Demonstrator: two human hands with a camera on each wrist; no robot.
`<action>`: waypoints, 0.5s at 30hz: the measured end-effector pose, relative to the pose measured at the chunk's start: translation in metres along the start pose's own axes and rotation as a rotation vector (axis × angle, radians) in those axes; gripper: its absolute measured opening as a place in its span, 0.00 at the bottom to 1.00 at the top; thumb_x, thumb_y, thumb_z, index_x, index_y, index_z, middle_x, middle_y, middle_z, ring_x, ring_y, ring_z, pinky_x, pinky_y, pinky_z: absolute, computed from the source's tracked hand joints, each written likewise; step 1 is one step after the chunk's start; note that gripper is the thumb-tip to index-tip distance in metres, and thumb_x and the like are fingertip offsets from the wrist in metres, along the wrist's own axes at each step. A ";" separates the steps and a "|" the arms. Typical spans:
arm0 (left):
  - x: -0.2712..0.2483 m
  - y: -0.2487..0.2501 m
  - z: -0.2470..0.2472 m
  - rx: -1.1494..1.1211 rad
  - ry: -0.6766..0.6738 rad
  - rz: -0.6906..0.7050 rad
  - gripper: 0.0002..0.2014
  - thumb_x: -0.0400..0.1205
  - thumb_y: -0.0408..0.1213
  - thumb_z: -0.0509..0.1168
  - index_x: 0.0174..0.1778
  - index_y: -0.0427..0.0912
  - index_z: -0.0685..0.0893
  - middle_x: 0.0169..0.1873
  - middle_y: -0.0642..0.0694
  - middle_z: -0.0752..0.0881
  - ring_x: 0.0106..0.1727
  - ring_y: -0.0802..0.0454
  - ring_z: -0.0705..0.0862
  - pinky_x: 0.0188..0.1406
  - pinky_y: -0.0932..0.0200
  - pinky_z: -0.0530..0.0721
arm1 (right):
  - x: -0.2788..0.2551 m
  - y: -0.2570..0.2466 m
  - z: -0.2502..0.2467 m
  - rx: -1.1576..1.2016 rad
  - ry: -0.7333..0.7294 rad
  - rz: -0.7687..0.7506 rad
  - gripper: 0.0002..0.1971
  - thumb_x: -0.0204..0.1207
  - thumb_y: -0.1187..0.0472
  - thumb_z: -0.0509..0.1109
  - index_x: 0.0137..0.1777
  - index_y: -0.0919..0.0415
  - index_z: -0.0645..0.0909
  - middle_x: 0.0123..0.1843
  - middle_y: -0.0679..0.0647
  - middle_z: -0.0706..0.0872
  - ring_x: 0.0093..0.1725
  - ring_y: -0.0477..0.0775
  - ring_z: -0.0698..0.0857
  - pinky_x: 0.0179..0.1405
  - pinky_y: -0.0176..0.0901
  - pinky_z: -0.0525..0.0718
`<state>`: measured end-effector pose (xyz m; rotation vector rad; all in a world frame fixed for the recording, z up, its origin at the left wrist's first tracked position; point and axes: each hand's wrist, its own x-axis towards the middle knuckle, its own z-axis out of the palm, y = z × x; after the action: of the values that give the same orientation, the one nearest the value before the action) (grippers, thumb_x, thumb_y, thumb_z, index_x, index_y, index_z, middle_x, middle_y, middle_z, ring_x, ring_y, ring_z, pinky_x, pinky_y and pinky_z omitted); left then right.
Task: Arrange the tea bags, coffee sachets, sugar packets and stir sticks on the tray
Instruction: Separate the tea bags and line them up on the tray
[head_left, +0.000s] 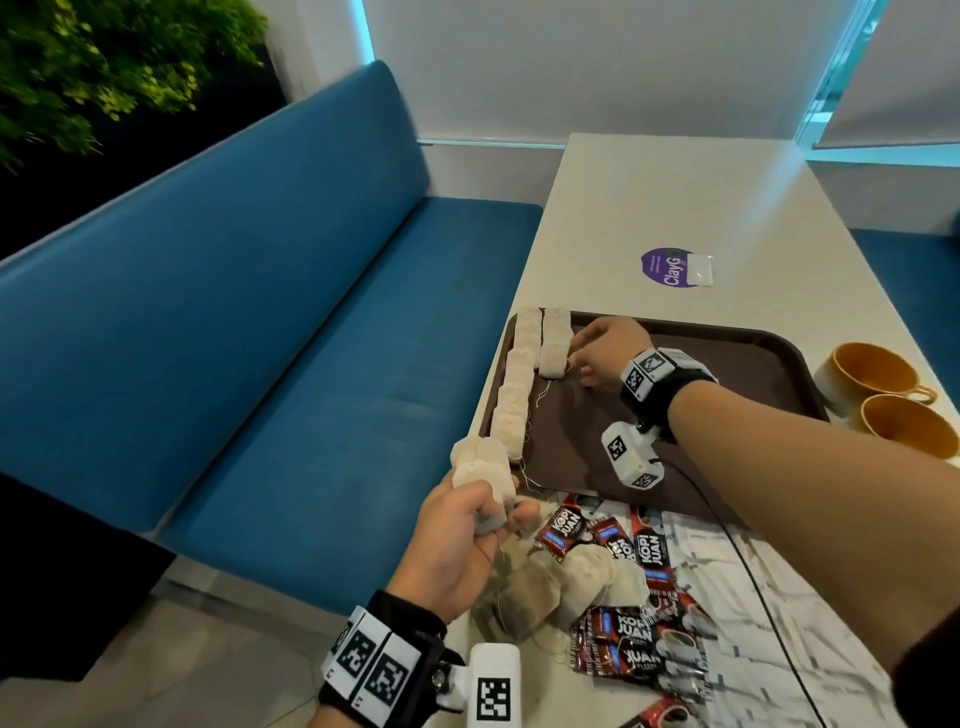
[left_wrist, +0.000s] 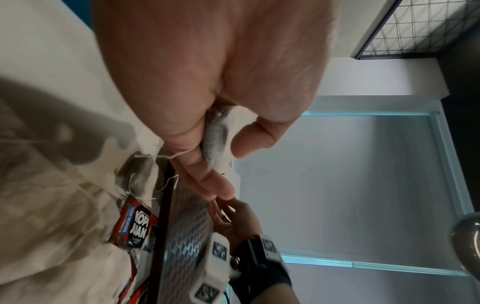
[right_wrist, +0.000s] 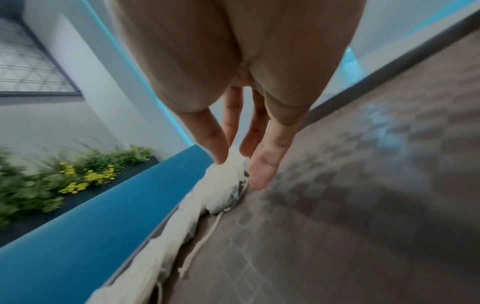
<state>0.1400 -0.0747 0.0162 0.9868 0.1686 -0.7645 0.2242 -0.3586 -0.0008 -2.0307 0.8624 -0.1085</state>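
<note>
Done: I see two rows of tea bags (head_left: 522, 374) along the tray (head_left: 727, 353) left edge.
Left: coffee sachets (head_left: 631, 543) wait nearby.
Hands: my left hand (head_left: 457, 551) clutches spare bags (head_left: 480, 467); right hand (head_left: 605, 353) fingers extended, nudging a row.

tray (head_left: 727, 353): brown plastic, textured matt | tea bags (head_left: 519, 374): soft white paper, cotton strings | coffee sachets (head_left: 652, 558): glossy foil | mugs (head_left: 872, 371): glazed ceramic | surface (head_left: 649, 208): smooth matt white

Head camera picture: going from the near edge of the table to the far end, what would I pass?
Coffee sachets → loose tea bags → left hand holding a bunch of tea bags → brown tray with tea bag rows, right hand at them → purple sticker → clear packet.
</note>
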 end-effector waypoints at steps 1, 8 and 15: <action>-0.001 0.000 0.000 -0.009 0.001 0.001 0.23 0.78 0.14 0.48 0.69 0.20 0.73 0.46 0.33 0.80 0.36 0.44 0.87 0.44 0.52 0.91 | -0.008 -0.004 -0.006 0.002 -0.006 -0.026 0.09 0.69 0.71 0.80 0.44 0.56 0.90 0.45 0.57 0.93 0.41 0.57 0.91 0.48 0.57 0.94; -0.016 0.000 0.008 0.009 -0.103 0.006 0.17 0.83 0.15 0.52 0.67 0.20 0.75 0.49 0.30 0.80 0.52 0.28 0.89 0.49 0.51 0.92 | -0.101 -0.035 -0.037 -0.034 -0.216 -0.265 0.05 0.78 0.65 0.77 0.52 0.59 0.89 0.44 0.55 0.91 0.38 0.49 0.88 0.44 0.49 0.93; -0.037 0.001 0.008 0.072 -0.274 -0.008 0.15 0.85 0.20 0.59 0.67 0.22 0.78 0.52 0.30 0.88 0.57 0.25 0.89 0.59 0.40 0.90 | -0.202 -0.021 -0.039 0.160 -0.286 -0.351 0.09 0.77 0.61 0.80 0.56 0.57 0.88 0.48 0.60 0.91 0.40 0.59 0.90 0.45 0.53 0.93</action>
<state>0.1116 -0.0625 0.0382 0.9389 -0.0928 -0.9099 0.0686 -0.2553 0.0869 -1.9670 0.3057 -0.0766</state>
